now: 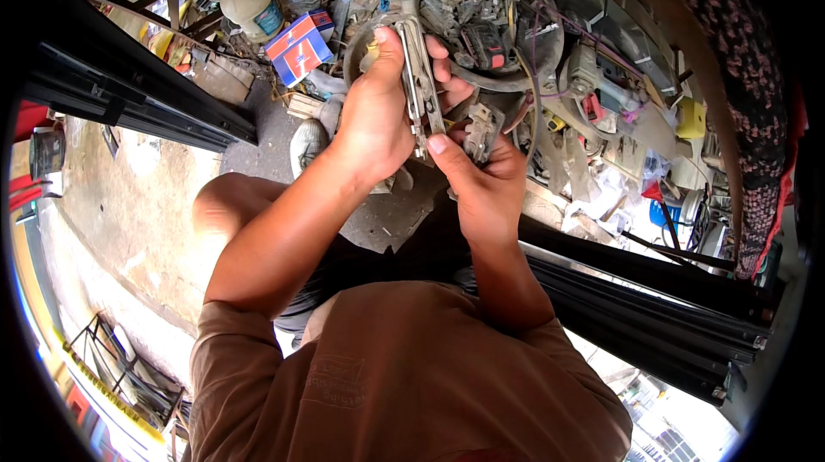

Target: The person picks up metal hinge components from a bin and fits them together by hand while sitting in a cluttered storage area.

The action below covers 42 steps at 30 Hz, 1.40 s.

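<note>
Metal locking pliers (419,88), long axis upright, gripped in left hand (378,114); right hand (485,187) just below-right, holding small grey metal part (481,131)

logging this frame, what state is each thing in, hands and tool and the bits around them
left hand: closed around the metal pliers, handles pointing down
right hand: gripping a small grey metal part, thumb up by the pliers
plastic jug: upright, capped
red and blue box: closed, lying tilted on the clutter

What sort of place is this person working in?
Probably a repair workshop: a heap of dusty grey machine parts and wires, long black metal rails, and grey metal locking pliers held in the hands.
</note>
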{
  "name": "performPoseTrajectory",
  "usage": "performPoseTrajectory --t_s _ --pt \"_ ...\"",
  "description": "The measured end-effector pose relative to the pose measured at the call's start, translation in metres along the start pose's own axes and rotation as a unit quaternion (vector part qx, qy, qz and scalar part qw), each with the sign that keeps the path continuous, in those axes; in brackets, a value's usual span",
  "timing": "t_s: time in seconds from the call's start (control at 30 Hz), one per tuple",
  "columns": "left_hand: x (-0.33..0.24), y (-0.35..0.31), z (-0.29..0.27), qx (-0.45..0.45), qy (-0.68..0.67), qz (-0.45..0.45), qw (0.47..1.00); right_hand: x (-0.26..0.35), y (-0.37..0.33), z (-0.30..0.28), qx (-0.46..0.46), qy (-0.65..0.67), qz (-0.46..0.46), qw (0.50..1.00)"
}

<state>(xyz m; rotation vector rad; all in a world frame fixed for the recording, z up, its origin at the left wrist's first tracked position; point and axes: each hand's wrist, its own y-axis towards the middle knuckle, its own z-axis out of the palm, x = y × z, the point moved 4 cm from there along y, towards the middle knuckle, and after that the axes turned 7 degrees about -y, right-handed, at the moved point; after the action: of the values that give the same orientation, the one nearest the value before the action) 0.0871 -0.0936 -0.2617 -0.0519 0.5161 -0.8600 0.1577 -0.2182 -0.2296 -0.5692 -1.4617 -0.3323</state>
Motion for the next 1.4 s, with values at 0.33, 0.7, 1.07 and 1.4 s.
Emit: performPoseTrajectory --t_s 0.33,0.7,1.07,1.4 --pt "-0.007 -0.003 0.006 0.001 0.058 -0.006 0.998 -0.017 0.004 0.000 0.025 0.052 0.029 0.998" --pt "-0.009 -0.009 0.015 0.034 0.207 -0.082 0.974 -0.022 0.005 -0.023 0.066 0.178 0.126 0.974" --pt "-0.003 -0.017 0.021 0.114 0.350 -0.083 0.926 -0.018 0.010 -0.041 0.010 0.130 0.074 0.989" --pt "-0.005 -0.019 0.023 0.143 0.413 -0.052 0.898 -0.026 0.010 -0.032 0.030 0.132 0.083 0.987"
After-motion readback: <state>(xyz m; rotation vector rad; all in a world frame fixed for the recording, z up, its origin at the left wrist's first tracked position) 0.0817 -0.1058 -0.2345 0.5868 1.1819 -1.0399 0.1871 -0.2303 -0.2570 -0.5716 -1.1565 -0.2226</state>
